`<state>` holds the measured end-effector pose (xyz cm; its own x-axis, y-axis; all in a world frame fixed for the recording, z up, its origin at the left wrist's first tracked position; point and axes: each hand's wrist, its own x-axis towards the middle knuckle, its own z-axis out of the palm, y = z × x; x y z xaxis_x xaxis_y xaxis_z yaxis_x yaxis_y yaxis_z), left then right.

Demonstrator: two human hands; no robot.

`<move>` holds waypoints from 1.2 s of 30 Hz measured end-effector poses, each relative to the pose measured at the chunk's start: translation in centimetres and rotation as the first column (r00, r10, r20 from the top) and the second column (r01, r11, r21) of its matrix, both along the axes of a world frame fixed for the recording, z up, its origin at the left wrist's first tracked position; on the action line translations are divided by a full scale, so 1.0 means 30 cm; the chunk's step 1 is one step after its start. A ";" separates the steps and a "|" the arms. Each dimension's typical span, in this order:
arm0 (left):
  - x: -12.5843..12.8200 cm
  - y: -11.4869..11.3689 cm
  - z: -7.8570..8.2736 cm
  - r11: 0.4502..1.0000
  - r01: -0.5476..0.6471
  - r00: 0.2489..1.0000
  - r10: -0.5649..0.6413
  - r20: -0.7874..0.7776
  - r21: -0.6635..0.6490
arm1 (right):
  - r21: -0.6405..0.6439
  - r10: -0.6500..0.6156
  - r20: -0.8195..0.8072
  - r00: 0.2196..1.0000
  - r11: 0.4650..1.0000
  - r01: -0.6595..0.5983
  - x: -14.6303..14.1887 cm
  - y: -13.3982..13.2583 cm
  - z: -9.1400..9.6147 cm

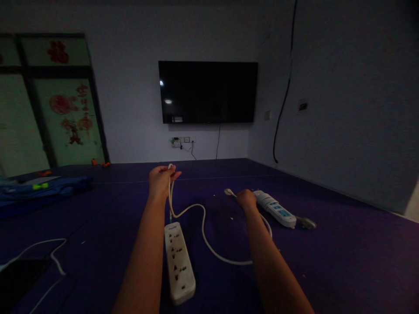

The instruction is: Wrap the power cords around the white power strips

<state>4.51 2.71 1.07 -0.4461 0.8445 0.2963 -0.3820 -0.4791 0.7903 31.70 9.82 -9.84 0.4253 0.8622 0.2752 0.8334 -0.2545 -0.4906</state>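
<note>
A white power strip [179, 264] with several sockets lies on the purple surface between my forearms. Its white cord [203, 222] rises from the far end to my left hand [163, 175], which pinches it above the strip. From there the cord curves across the surface and passes under my right forearm. My right hand [246, 199] is closed around the cord just behind its plug [228, 192], which points away to the left. Just right of that hand lies a second power strip [277, 210] with blue sockets, its own cord wound around it.
Dark blue cloth [49, 191] lies at the left, near a white cable [57, 257] and a dark flat object [22, 279]. A television [208, 92] hangs on the far wall above wall sockets [183, 140]. A black cable [284, 109] hangs down the right wall.
</note>
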 end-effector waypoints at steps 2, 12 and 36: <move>0.008 -0.002 0.003 1.000 0.009 1.000 -0.009 0.003 -0.003 | -0.039 -0.023 -0.018 1.000 0.999 0.022 0.007 0.006 -0.021; 0.038 -0.046 0.039 0.998 0.031 0.998 -0.034 0.057 0.063 | -0.143 -0.004 -0.104 0.995 0.990 -0.011 0.007 -0.018 -0.032; 0.154 -0.090 0.030 0.925 0.378 0.793 -0.340 -0.505 -0.029 | 0.634 0.877 -0.424 0.227 0.466 -0.617 -0.426 -0.263 0.361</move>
<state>9.14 0.01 1.96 0.1067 0.8834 0.4564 -0.1068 -0.4461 0.8886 18.93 1.94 1.00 -0.2276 0.8073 0.5445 -0.0236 0.5544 -0.8319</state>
